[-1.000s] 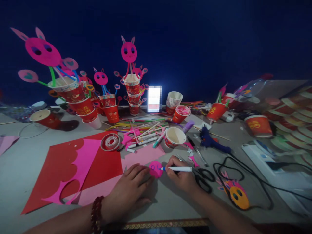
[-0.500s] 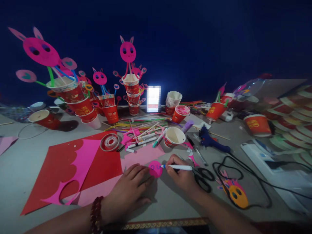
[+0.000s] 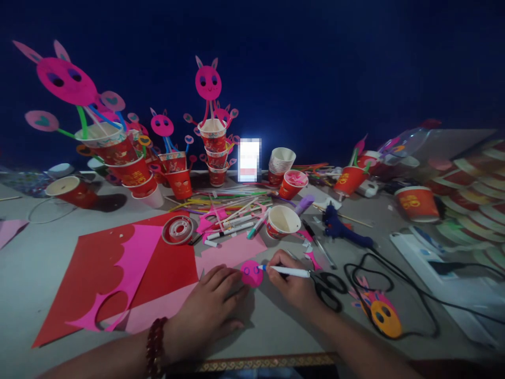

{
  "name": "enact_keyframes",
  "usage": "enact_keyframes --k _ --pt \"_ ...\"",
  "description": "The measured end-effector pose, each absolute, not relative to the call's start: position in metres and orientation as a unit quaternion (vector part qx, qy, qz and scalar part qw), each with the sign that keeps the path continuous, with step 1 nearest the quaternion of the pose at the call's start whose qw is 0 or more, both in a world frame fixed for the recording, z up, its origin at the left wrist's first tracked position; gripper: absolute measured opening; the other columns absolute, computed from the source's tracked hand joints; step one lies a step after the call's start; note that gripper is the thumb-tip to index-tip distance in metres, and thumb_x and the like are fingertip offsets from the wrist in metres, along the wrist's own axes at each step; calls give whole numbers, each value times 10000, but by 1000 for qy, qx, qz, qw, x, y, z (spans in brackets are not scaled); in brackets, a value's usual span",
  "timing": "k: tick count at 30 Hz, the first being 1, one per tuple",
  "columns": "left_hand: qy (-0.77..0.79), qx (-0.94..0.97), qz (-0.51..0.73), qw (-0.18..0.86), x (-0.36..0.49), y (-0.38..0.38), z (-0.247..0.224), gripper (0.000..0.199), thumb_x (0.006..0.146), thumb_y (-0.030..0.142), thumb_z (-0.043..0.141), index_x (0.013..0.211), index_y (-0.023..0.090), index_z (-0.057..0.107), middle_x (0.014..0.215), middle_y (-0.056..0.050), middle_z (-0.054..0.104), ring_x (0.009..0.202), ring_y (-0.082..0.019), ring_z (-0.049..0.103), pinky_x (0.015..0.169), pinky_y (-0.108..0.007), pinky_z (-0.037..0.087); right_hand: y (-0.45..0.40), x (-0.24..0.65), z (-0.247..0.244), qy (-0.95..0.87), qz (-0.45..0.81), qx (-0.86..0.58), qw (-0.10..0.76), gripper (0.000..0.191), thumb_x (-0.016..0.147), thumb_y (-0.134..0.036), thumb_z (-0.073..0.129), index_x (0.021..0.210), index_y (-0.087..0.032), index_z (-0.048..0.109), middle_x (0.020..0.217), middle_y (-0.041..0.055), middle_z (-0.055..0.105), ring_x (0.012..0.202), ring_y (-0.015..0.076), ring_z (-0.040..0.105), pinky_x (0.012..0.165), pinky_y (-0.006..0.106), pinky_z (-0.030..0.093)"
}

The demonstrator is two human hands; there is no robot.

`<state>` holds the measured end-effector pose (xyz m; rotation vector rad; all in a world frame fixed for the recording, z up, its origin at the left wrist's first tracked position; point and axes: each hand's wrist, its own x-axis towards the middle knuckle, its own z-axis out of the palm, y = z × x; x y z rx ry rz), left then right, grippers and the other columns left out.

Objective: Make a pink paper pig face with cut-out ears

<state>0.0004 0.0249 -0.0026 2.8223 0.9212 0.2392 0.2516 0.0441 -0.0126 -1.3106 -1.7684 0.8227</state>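
Observation:
A round magenta paper disc [image 3: 251, 273] lies flat on the table with two small blue circles drawn on it. My left hand [image 3: 213, 300] rests flat beside it, fingers stretched out, the fingertips at the disc's left edge. In a pen grip, my right hand [image 3: 290, 284] is closed on a white marker [image 3: 291, 271], whose blue tip meets the right-hand circle. Black-handled scissors [image 3: 329, 292] lie just right of that hand, partly hidden by it. Pale pink paper [image 3: 232, 252] is behind the disc.
Red paper [image 3: 94, 263] with a magenta offcut [image 3: 136, 258] and a tape roll [image 3: 178, 230] lie left. Behind are a paper cup [image 3: 283, 222], markers, straws and decorated cup stacks [image 3: 215, 142]. A blue glue gun [image 3: 341, 229], its cord and a power strip [image 3: 426, 268] are right.
The marker tip has shifted slightly up along the right-hand circle, and that circle's blue line looks more closed. My left hand stays in place.

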Motion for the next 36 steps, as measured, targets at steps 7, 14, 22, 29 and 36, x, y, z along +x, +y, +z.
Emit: enact_keyframes --k 7,14,22,29,36 --pt "307 944 83 85 0 25 -4 628 840 528 704 1365 242 515 1411 -100 516 1297 -306 437 1107 -480 353 44 251 -11 -704 321 -509 376 147 880 -275 560 747 -233 516 634 -34 569 579 150 535 552 252 393" --pt "309 944 76 92 0 25 -4 649 847 548 687 1387 243 493 1425 -92 506 1300 -304 434 1111 -480 348 43 251 -11 -704 336 -498 379 116 856 -227 552 744 -234 522 632 -39 555 579 148 534 564 252 399" --pt "306 945 78 88 0 25 0 640 852 546 683 1382 238 500 1411 -98 519 1296 -305 445 1112 -476 354 44 251 -13 -694 339 -508 383 121 861 -221 551 747 -233 514 634 -41 544 578 150 520 564 257 392" --pt "310 943 81 87 1 24 -2 666 827 550 710 1378 239 501 1411 -100 517 1292 -311 440 1103 -485 359 43 252 -11 -700 330 -501 387 136 870 -238 547 739 -233 510 637 -39 550 576 147 526 559 254 389" --pt "310 943 79 89 0 24 -3 670 825 551 711 1379 238 500 1419 -97 511 1286 -311 438 1104 -482 356 43 251 -10 -704 329 -491 394 127 854 -226 542 730 -234 517 630 -38 555 572 147 536 552 248 397"
